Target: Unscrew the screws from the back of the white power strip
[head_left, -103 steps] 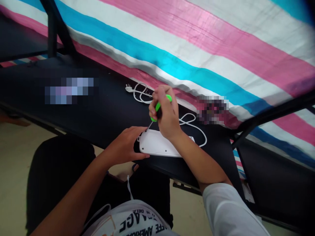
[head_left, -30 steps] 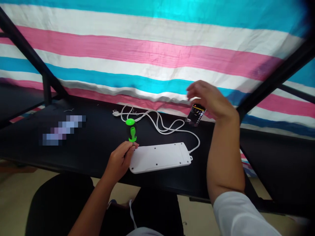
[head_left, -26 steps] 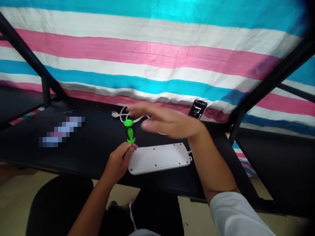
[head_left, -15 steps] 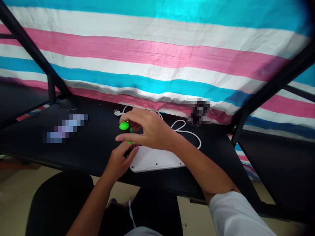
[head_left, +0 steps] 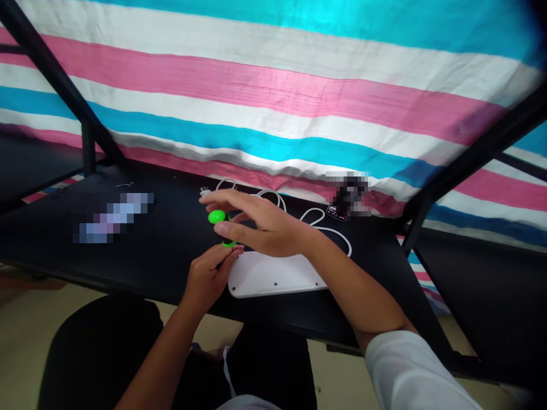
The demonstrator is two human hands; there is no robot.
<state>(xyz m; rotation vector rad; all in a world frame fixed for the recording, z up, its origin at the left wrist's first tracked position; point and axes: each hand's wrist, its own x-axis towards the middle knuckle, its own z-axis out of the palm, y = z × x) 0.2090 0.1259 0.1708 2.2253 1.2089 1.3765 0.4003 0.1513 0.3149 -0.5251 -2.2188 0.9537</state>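
A screwdriver (head_left: 216,216) with a green-and-black handle stands tilted over the left end of a white power strip (head_left: 277,272). The strip lies with its screw holes facing up, near the front edge of the table. My left hand (head_left: 209,270) pinches the screwdriver low down, by the strip's left corner; its fingers hide the shaft and tip. Around the upper handle, my right hand (head_left: 260,225) has its fingers stretched and spread, the green end cap showing between thumb and fingers. My right hand covers part of the handle and the strip's far edge.
A white cable (head_left: 342,236) loops behind the strip, its plug (head_left: 205,192) lying at the back. Toward the back right stands a blurred dark object (head_left: 348,196). Another blurred item (head_left: 113,218) lies on the black table (head_left: 171,279) at left. Black metal posts flank the striped sheet (head_left: 256,85).
My right hand's fingers have opened wider around the handle, with the thumb moved right. My left hand stays pinched low on the screwdriver. The view has shifted slightly.
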